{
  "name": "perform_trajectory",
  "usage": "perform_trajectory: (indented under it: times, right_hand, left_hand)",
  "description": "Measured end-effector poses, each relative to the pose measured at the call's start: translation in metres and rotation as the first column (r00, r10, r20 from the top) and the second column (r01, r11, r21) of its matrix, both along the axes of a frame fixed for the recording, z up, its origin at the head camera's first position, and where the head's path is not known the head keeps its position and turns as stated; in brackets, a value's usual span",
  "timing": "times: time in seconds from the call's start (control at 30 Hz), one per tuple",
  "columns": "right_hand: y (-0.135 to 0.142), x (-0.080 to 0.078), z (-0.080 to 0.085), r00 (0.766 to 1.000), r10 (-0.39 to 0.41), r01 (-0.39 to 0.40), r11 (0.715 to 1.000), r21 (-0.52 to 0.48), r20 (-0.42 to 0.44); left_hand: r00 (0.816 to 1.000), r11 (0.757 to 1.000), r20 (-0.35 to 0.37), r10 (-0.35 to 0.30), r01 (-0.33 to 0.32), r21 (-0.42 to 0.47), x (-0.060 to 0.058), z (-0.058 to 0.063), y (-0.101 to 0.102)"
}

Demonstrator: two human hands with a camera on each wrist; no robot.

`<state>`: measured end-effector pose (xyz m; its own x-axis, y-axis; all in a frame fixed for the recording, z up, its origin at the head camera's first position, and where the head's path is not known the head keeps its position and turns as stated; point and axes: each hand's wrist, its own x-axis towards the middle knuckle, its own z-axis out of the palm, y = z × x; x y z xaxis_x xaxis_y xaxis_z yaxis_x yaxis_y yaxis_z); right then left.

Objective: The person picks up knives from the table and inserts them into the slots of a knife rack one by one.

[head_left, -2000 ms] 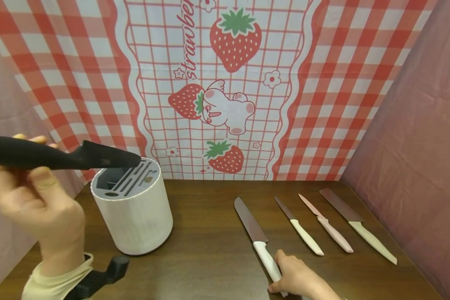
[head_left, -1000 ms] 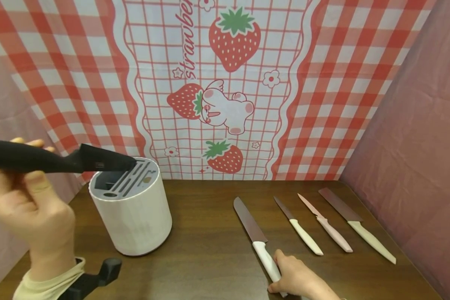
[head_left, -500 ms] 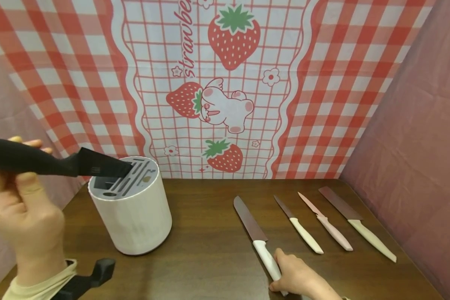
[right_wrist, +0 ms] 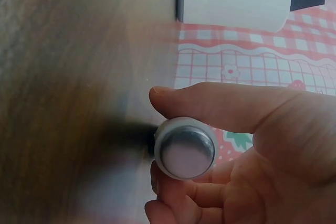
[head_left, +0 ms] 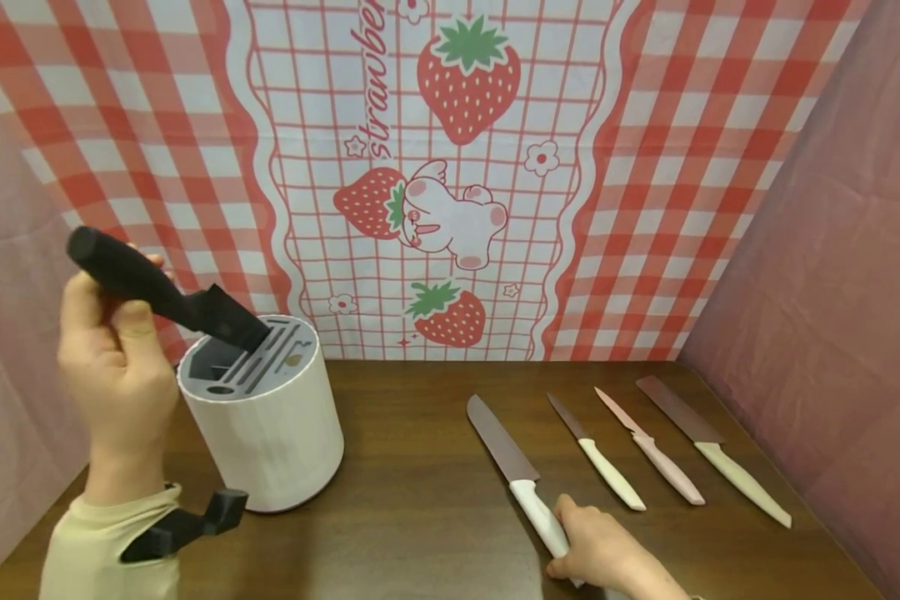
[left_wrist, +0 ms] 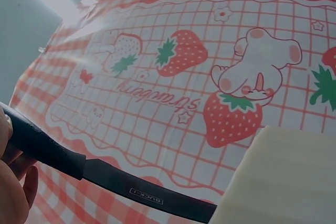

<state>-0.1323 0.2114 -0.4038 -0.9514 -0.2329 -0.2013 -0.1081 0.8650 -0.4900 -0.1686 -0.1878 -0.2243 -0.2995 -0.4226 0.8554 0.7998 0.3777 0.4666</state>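
Observation:
My left hand (head_left: 123, 383) grips the black handle of a black kitchen knife (head_left: 228, 321). Its blade slants down to the slotted top of a round white knife block (head_left: 277, 454), the tip at or in a slot; how deep, I cannot tell. "BUCK-I"-like lettering marks the blade (left_wrist: 142, 195) in the left wrist view. On the table, my right hand (head_left: 611, 546) holds the white handle of a wide-bladed knife (head_left: 502, 442) between thumb and fingers. The right wrist view shows that handle's shiny round end (right_wrist: 188, 152) within the grasp.
Right of the held knife lie a cream-handled paring knife (head_left: 611, 475), a pink knife (head_left: 667, 469) and a cleaver-like knife with a pale green handle (head_left: 742, 483). A strawberry-print cloth (head_left: 457, 208) hangs behind the brown table (head_left: 405, 517). Pink cloth (head_left: 810, 292) hangs at the right.
My left hand has moved right, and the black knife has tilted from nearly level to handle-up, its tip pointing down at the block. My right hand and its knife have shifted slightly right.

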Motion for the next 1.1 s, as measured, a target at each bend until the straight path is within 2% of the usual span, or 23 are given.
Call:
perform_trajectory:
  times: [0.17, 0.47, 0.63, 0.8, 0.9, 1.0, 1.1]
  right_hand:
    - [0.003, 0.001, 0.004, 1.0, -0.017, 0.017, 1.0, 0.018, 0.007]
    - [0.004, 0.001, 0.011, 0.998, -0.051, 0.053, 0.997, 0.052, -0.029]
    - [0.006, 0.002, 0.015, 0.994, -0.079, 0.085, 0.993, 0.078, -0.077]
    - [0.008, 0.002, 0.016, 0.983, -0.098, 0.118, 0.986, 0.121, -0.155]
    - [0.008, 0.002, 0.017, 0.977, -0.098, 0.125, 0.982, 0.139, -0.189]
    - [0.009, 0.002, 0.019, 0.976, -0.106, 0.134, 0.981, 0.138, -0.192]
    - [0.009, 0.001, 0.023, 0.977, -0.122, 0.145, 0.982, 0.121, -0.176]
  left_hand:
    - [0.998, 0.999, 0.056, 0.029, -0.027, -0.044, -0.016, -0.007, -0.005]
    - [0.985, 0.998, 0.161, 0.056, -0.051, -0.037, -0.039, -0.011, -0.01]
    - [0.968, 0.998, 0.244, 0.055, -0.048, -0.036, -0.046, -0.013, -0.01]
    - [0.958, 0.996, 0.276, 0.076, -0.058, -0.071, -0.052, -0.021, -0.01]
    - [0.946, 0.993, 0.31, 0.098, -0.071, -0.096, -0.054, -0.025, -0.01]
    - [0.933, 0.99, 0.342, 0.112, -0.076, -0.115, -0.056, -0.026, -0.011]
    - [0.93, 0.99, 0.35, 0.11, -0.071, -0.123, -0.058, -0.027, -0.011]
